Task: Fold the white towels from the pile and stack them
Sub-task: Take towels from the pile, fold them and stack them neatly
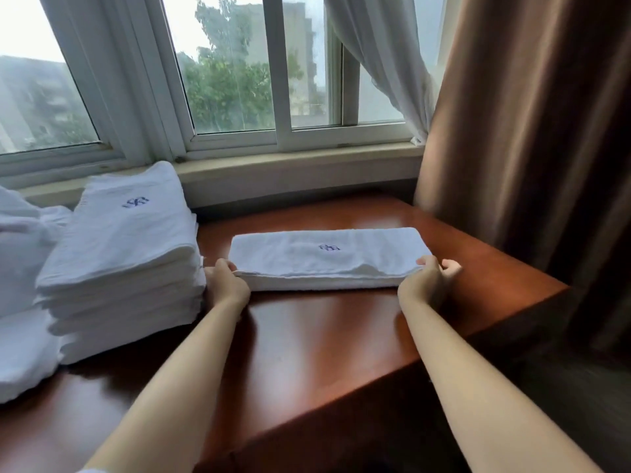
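A loose heap of white towels (20, 274) lay far left, beside a tall stack of folded white towels (126, 261). On the reddish-brown wooden table (324, 336), the left hand (225, 285) and right hand (426, 278) apparently pinched opposite ends of a long folded white monogrammed towel (327, 257).

Both bare forearms extended forward from the lower edge, roughly parallel, converging slightly toward the far ends; left hand (227, 281) seen from the back, wrist straight, fingers curled over and pinching the near left corner of the folded towel (329, 257); right hand (426, 276) likewise seen from the back, fingers curled onto the near right corner, thumb (451, 267) set apart to the outside; both hands level with each other, well apart, one at either end; fingertips hidden against the cloth.
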The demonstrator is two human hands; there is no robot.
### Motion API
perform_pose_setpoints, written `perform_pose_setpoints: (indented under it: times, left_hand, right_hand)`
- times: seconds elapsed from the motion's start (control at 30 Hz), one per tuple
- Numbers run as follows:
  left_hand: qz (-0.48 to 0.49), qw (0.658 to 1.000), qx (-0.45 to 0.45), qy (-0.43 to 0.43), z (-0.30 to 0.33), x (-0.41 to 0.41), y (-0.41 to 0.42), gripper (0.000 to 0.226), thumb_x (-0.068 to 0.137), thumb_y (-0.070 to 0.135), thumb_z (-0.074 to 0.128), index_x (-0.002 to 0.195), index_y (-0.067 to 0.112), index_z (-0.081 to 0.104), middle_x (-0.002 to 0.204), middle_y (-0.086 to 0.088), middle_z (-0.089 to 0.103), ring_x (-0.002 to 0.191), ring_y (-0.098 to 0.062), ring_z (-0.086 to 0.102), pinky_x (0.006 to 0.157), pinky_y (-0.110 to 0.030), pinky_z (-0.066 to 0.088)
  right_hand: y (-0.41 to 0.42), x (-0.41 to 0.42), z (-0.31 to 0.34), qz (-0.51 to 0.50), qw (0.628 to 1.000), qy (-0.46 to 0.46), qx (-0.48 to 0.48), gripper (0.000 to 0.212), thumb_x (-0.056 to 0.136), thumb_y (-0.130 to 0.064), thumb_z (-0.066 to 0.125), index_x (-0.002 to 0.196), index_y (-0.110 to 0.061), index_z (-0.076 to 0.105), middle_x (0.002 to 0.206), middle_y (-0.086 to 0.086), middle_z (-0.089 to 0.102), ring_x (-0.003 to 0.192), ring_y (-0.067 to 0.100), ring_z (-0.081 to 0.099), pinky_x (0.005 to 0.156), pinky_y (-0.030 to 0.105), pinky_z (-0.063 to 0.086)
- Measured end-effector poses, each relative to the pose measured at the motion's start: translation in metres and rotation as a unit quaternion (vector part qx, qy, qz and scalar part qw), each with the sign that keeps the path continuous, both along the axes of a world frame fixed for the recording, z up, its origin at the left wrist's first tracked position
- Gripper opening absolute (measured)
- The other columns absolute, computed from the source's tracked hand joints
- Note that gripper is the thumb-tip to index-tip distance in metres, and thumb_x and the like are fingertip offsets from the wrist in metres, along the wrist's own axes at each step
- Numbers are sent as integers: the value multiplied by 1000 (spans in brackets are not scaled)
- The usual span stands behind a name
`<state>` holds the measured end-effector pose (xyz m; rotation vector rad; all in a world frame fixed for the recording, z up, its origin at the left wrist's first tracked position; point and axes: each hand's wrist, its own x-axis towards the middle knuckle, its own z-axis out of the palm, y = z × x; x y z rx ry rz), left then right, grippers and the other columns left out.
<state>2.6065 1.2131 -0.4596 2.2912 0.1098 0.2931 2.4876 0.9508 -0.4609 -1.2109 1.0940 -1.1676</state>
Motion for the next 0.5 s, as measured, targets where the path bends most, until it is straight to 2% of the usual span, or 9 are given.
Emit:
perform_pose_setpoints:
  times: [0.03,0.1,0.17,0.2,0.27,0.33,0.5]
  left_hand:
    - [-4,1000,9,-1,-5,-5,3,27,86,-1,43,107,7,57,121,-22,47,108,-38,50,97,-35,38]
    - [-8,1000,19,-15,-12,-11,7,29,86,-2,41,109,8,57,120,-23,50,110,-39,50,97,-37,38]
    - [-9,999,15,-29,-16,-13,10,30,87,-2,40,109,9,58,119,-22,54,110,-40,51,96,-38,39]
    - [-9,999,2,-32,-17,-12,10,29,87,-2,41,108,9,58,117,-22,55,110,-39,51,95,-37,39]
    - [-11,999,-25,-38,-18,-13,11,25,85,-2,44,101,9,60,114,-19,57,108,-37,53,93,-35,40]
    - [-14,998,-51,-43,-18,-14,11,20,81,-1,48,93,12,59,109,-16,59,103,-34,55,89,-33,41]
    - [-24,994,-92,-47,-20,-13,12,12,76,6,55,82,17,56,83,-4,61,75,-25,54,58,-23,36]
  right_hand:
    - [1,-5,-3,-2,999,-24,30,24,75,-21,55,98,-19,47,97,2,54,84,24,48,68,31,28]
    - [2,-12,-3,0,999,-8,46,24,77,-19,55,100,-17,51,97,1,53,83,23,48,67,26,28]
    - [0,-16,-9,24,997,68,7,22,87,-13,49,107,-12,59,107,4,52,93,26,50,73,19,29]
    - [-1,-18,-11,40,991,121,-33,25,92,-11,44,110,-8,61,116,8,52,101,30,51,80,20,31]
    - [-2,-21,-13,43,979,183,-77,30,97,-13,38,115,-3,59,127,17,51,111,36,51,91,31,37]
    - [-4,-20,-10,35,975,200,-90,30,96,-17,40,115,-1,57,125,20,52,111,38,51,92,37,38]
    - [-8,-9,-11,37,957,271,-101,26,90,-25,53,110,-8,54,126,19,48,112,39,51,93,39,39]
